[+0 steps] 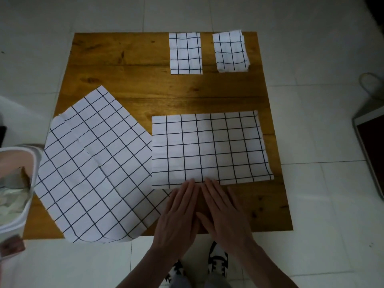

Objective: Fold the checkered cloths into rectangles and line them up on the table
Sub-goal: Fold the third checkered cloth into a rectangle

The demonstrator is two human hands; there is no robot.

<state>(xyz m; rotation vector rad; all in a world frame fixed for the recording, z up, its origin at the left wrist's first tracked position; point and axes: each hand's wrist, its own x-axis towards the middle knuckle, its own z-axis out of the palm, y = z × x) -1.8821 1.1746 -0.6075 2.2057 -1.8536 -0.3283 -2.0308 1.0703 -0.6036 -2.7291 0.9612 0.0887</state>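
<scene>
here, a square wooden table [133, 65] fills the middle of the frame, standing on a pale tiled floor [311, 204]. low in the centre, the left hand [178, 213] and the right hand [224, 210] lie flat side by side on the wood, fingers straight and together, holding nothing; their fingertips touch the near edge of the half-folded checkered cloth [209, 148]. that cloth is a wide rectangle in the lower right part of the table, its edges roughly square with the table's sides.

to its left, in the lower left of the frame, an unfolded checkered cloth [93, 167] lies turned at an angle, creased, with one corner hanging over the table's near edge and another over the left edge. its right corner slips under the half-folded cloth.

in the upper right of the frame two small folded cloths sit beside each other at the far edge, apart: the left folded cloth [185, 53] is neat, the right folded cloth [231, 51] has slightly uneven layers.

at the left edge of the frame stands a white bin [27, 183] with crumpled contents. at the bottom, black-and-white shoes [218, 260] show between the forearms.
</scene>
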